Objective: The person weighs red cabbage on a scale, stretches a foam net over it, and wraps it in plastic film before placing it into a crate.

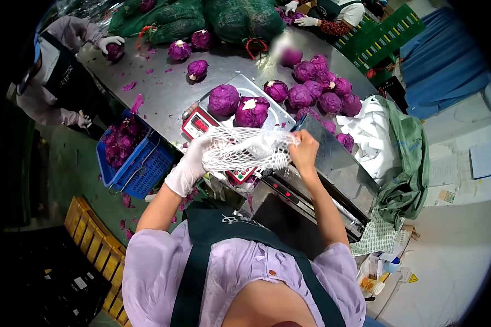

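Note:
A white foam net sleeve (245, 150) is stretched between my two hands in front of my chest. My left hand (190, 166), in a white glove, grips its left end. My right hand (304, 151), bare, pinches its right end. Just beyond the net stands a scale (202, 124) with a red display and a steel pan. Two red cabbages (225, 100) (251, 111) rest on that pan.
Several red cabbages (316, 90) are heaped on the steel table (163, 90). Green net sacks (240, 19) lie at the far end. A blue basket (133, 163) of leaf trimmings hangs at the table's left. A steel machine (333, 169) is right. Two gloved co-workers (60, 71) (333, 13) handle cabbages.

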Tool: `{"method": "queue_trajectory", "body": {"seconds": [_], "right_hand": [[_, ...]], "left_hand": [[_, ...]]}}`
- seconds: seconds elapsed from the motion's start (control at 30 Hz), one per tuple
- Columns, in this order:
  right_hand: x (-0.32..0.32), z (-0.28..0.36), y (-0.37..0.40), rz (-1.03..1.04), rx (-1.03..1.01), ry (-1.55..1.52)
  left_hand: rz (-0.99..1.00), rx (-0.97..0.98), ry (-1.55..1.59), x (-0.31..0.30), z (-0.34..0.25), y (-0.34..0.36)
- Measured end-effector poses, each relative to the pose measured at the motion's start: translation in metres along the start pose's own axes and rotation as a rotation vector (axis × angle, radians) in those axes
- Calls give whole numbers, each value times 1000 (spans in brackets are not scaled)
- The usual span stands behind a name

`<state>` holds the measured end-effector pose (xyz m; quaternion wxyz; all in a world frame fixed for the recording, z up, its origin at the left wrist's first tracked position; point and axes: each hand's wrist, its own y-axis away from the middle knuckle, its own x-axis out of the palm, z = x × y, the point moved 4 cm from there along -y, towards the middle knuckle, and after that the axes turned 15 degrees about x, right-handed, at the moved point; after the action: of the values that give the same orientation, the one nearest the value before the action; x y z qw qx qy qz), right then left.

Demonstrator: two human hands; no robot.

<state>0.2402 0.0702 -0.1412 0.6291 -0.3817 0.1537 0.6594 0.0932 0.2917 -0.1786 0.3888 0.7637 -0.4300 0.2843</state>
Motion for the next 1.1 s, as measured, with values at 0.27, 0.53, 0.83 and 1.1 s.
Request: {"method": "queue_trajectory", "body": {"seconds": [0.27,0.53,0.83,1.1], "right_hand": [[110,-44,-54,80,660,-106],[142,-29,-44,655,1073,-811],[115,-45,-69,781,923,-840],[120,-39,-103,1160,974,-1030]], "left_hand": [[-139,683,-1690,-17,-92,-131],[109,411,-1509,-41,-53,-228],[105,-69,-219,-37,-30,-207],[464,-228,102,-15,-27,-206]]}}
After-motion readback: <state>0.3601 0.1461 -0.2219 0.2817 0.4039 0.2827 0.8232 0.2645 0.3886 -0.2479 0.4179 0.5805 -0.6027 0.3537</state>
